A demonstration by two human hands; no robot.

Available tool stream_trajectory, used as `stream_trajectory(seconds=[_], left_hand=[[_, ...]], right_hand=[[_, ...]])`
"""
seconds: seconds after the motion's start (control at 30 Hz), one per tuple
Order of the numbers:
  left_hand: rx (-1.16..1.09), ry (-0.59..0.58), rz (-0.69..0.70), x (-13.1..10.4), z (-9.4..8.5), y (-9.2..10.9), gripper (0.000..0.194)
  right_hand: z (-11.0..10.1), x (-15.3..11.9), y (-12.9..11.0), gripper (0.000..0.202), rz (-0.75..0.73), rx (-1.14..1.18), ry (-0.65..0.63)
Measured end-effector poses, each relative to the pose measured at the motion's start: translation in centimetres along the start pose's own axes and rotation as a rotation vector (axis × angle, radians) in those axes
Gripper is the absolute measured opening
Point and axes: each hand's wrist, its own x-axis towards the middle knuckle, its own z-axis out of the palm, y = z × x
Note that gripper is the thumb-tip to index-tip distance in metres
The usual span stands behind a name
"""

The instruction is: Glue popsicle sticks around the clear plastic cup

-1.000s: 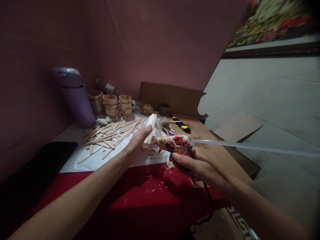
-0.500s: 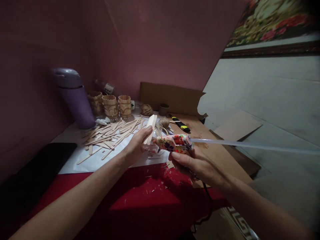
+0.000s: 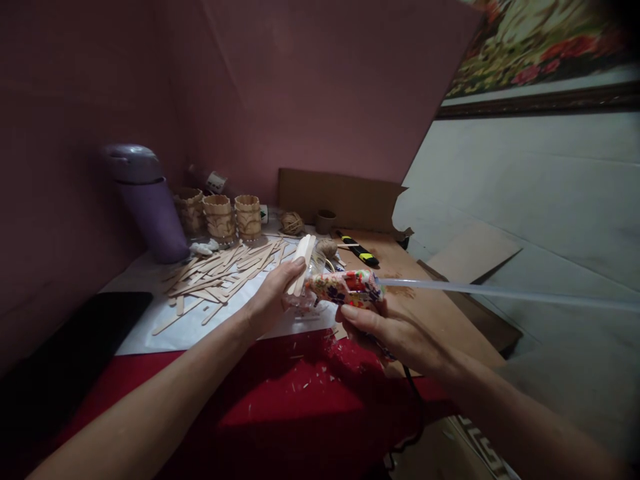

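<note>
Fingers wrapped round a clear cup, my left hand is closed with its thumb against wooden craft sticks lying along the cup's side. In my right hand is a glue gun with a floral pattern, gripped by its handle. Its nozzle points left and reaches the edge of the sticks; whether it touches them I cannot tell. A long translucent glue stick extends from its back to the right. Part of the cup is hidden behind my left hand and the sticks.
Loose craft sticks lie on white paper. Stick-covered cups and a purple bottle stand behind. Twine, a small brown pot and a yellow-black utility knife are near the cardboard.
The view has shifted slightly, with the table lying a little lower. Both hands keep their holds, and the glue gun's nozzle stays beside the sticks.
</note>
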Motion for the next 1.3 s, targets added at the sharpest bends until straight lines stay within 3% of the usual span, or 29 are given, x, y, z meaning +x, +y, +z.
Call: stream_trajectory(seconds=[0.17, 0.7, 1.1, 1.3], left_hand=[[-0.031, -0.056, 0.007, -0.17, 0.21, 0.04, 0.048], [-0.011, -0.061, 0.021, -0.10, 0.11, -0.23, 0.041], [0.007, -0.028, -0.025, -0.57, 0.59, 0.21, 0.049], [-0.014, -0.098, -0.027, -0.52, 0.40, -0.17, 0.052]], right_hand=[[-0.14, 0.11, 0.33, 0.053, 0.025, 0.001, 0.002], [-0.17, 0.35, 0.37, 0.048, 0.009, 0.049, 0.024], [-0.41, 0.44, 0.49, 0.050, 0.039, 0.049, 0.046], [-0.28, 0.58, 0.31, 0.048, 0.081, 0.099, 0.075]])
